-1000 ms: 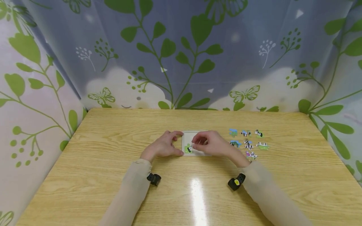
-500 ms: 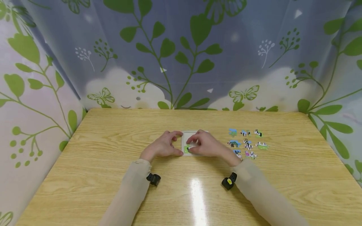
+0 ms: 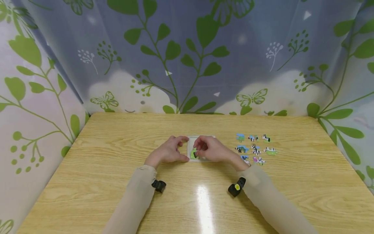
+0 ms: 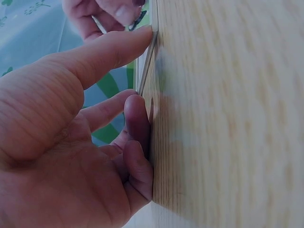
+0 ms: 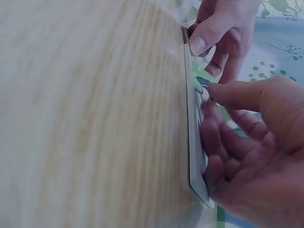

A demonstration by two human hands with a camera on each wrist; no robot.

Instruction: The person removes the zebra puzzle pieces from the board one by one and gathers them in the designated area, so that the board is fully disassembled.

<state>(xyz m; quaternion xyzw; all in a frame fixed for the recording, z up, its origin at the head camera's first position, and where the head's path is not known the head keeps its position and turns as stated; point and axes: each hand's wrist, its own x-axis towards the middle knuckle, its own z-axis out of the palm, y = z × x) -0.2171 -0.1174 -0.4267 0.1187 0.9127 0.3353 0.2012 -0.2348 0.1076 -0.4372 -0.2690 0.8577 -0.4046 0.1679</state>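
In the head view a shallow white puzzle tray (image 3: 201, 136) lies on the table. My left hand (image 3: 168, 150) holds its left side, thumb at the near corner and index finger at the far one; the left wrist view shows the other left fingers (image 4: 137, 118) curled beside the rim. A green puzzle piece (image 3: 193, 153) with a black-and-white animal print is in the tray's near left corner. My right hand (image 3: 214, 149) is over the tray, thumb and fingers at this piece's right edge. In the right wrist view the thumb (image 5: 232, 95) touches the piece (image 5: 199, 84).
Several loose puzzle pieces (image 3: 255, 149) with animal prints lie in rough rows right of the tray. The wooden table (image 3: 122, 130) backs onto a leaf-patterned curtain (image 3: 181, 65). Each wrist wears a small black camera, such as the left camera (image 3: 159, 186).
My right hand has shifted left and its thumb has come onto the green piece, uncovering another loose piece near the right wrist. The left hand and the tray have stayed put.
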